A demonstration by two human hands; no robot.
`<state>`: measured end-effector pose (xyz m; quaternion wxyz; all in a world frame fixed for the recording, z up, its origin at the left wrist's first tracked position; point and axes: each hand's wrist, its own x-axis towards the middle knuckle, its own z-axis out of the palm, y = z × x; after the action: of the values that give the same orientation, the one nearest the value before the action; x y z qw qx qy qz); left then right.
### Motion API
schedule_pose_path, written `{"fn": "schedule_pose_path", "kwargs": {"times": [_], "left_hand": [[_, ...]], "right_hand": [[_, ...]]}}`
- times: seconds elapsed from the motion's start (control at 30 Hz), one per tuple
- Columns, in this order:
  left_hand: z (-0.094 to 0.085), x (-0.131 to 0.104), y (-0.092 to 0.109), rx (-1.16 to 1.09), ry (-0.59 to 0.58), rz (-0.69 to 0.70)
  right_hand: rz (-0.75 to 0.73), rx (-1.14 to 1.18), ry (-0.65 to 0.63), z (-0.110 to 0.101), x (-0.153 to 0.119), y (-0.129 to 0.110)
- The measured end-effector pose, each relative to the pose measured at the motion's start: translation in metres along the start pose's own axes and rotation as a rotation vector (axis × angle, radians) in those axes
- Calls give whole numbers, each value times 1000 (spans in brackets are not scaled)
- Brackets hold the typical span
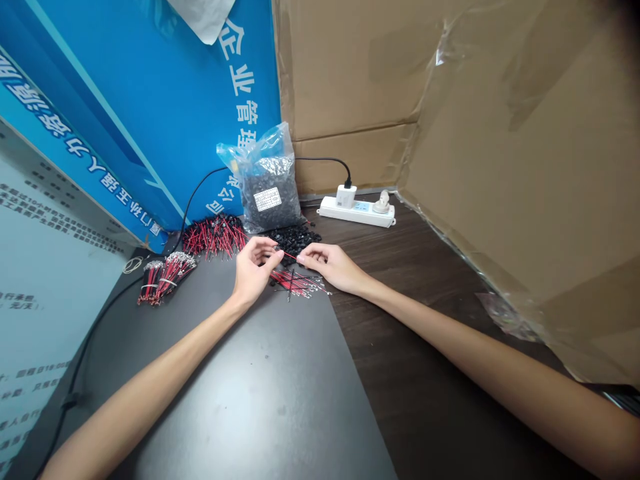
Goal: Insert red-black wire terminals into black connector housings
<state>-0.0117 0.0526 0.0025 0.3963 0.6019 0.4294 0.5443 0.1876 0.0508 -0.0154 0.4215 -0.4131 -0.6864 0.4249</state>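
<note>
A short red wire (289, 255) is stretched between my two hands. My left hand (255, 265) pinches its left end between thumb and fingers. At the other end, the fingertips of my right hand (329, 263) are closed on the wire. Just behind and below the hands lies a pile of small black parts (293, 238). Loose red and black wires (300, 283) with pale tips are spread on the table in front of the pile. Whether a black part sits on the held wire is too small to tell.
A clear bag of black parts (273, 190) stands behind the hands. Red and black wires (215, 237) are heaped left of it, with tied wire bundles (167, 277) nearer. A white power strip (356, 212) lies back right. Cardboard (500, 167) walls the right side.
</note>
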Motion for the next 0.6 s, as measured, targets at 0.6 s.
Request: {"fn": "schedule_pose_path", "kwargs": {"times": [0.6], "left_hand": [[-1,1,-1,-2,41,17]], "right_hand": [[25,13,7,-1,-1,-2]]}}
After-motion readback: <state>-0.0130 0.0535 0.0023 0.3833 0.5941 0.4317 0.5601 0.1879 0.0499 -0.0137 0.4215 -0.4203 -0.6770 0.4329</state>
